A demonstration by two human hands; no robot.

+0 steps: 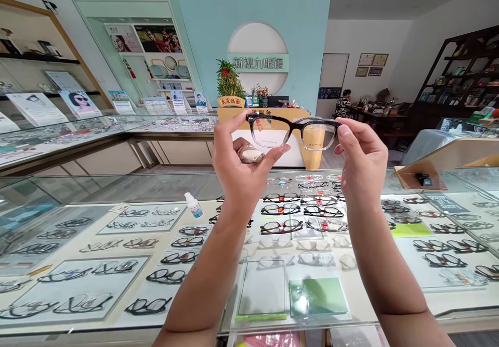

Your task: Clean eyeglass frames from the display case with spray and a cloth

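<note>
Both arms reach forward over the glass tabletop (120, 251), converging as they rise from the lower edge of the view. The left forearm (206, 279) leans inward to the right and the right forearm (384, 264) slants inward to the left, so that the two hands come up facing each other. Between them, raised well above the tabletop, are the eyeglasses (295, 125), dark along the top and clear around the lower rims, held nearly level.

The left hand (242, 162) grips the left end of the frame, its index finger arched up to the corner and its thumb stretched inward below the lens; whether that thumb touches the rim I cannot tell. A pale bundle (250, 154) is tucked within the same hand, under the curled fingers. The right hand (360, 152) pinches the other end narrowly, thumb upright against the outer corner, fingers bent behind it.

Beneath the hands, more spectacle frames (281, 226) lie in rows, with a green sheet (318, 296) nearer the person. A small white bottle (194, 205) stands left of the left forearm, well apart from either hand.
</note>
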